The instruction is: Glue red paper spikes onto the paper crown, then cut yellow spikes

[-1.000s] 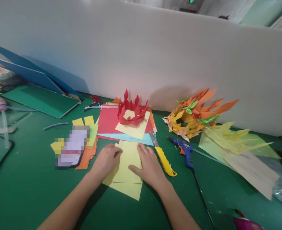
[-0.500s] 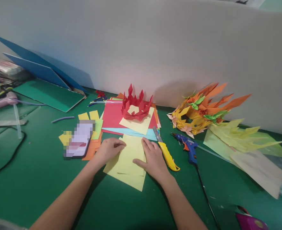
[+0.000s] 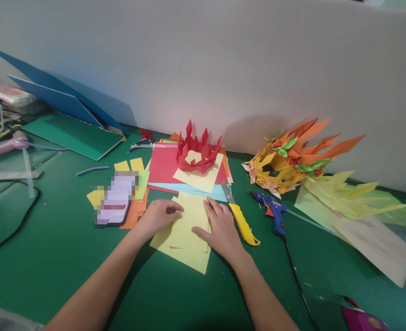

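Note:
Pale yellow paper sheets (image 3: pixel 189 230) lie stacked in front of me on the green table, with a larger one askew underneath. My left hand (image 3: pixel 161 215) rests at their left edge, its fingers bent and a small gap showing between thumb and forefinger. My right hand (image 3: pixel 222 225) lies flat along the right edge, thumb spread away from the fingers. Just right of it is a yellow utility knife (image 3: pixel 242 225) with its grey end pointing away. A red folded-paper crown (image 3: pixel 198 154) stands behind the sheets on a pile of coloured paper (image 3: pixel 161 161).
A blue glue gun (image 3: pixel 273 211) with a black cord lies to the right, before orange and yellow paper crowns (image 3: pixel 285 165). A phone (image 3: pixel 116 200) sits left on coloured paper. Farther left are a pink glue gun (image 3: pixel 6 145) and a folded board (image 3: pixel 75 133). A wall rises behind.
My left thumb and forefinger have parted slightly at the paper's edge. My right hand stays flat on the sheets. The whole view has shifted a little.

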A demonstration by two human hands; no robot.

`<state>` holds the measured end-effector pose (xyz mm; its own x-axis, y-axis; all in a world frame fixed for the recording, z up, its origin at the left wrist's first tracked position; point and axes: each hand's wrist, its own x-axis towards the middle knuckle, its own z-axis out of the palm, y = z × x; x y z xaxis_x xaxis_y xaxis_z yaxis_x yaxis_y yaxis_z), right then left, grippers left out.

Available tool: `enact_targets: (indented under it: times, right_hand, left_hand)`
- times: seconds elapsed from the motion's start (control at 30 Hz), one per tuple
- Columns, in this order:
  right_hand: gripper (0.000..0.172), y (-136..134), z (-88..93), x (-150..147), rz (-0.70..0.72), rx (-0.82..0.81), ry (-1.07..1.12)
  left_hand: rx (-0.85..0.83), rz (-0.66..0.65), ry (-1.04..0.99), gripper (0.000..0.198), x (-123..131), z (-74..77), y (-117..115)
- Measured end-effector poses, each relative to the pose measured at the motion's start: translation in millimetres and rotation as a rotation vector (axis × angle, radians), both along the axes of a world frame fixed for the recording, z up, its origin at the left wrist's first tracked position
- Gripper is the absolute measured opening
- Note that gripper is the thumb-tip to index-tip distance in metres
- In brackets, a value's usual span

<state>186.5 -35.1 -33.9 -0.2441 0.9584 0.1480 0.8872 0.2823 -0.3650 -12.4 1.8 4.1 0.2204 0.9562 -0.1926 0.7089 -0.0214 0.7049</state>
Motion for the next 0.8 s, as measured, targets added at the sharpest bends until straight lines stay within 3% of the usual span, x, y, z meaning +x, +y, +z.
enact_targets:
  times: [0.2, 0.4, 0.57, 0.7, 0.8]
  right_hand:
    - [0.067, 1, -1.7, 1, 0.005, 0.061, -0.035]
    - [0.031, 2, 5.4, 6, 0.042, 0.130, -0.094]
    - [0.029, 2, 7.6, 4, 0.023, 0.125, -0.117]
    - [0.031, 2, 8.1, 4, 0.011, 0.097, -0.108]
    - [0.032, 2, 12.7, 7, 0.026, 0.047, -0.095]
  left_hand:
    - [0.168, -0.067, 0.096, 0.021, 6, -0.3, -4]
    - [0.173, -0.085, 0.173, 0.024, 10, 2.3, -4]
    - [0.146, -0.084, 0.221, 0.023, 12, 5.0, -4]
    - [0.116, -0.079, 0.268, 0.011, 17, 10.3, -6]
    - [0.098, -0.060, 0.285, 0.017, 20, 13.0, -7]
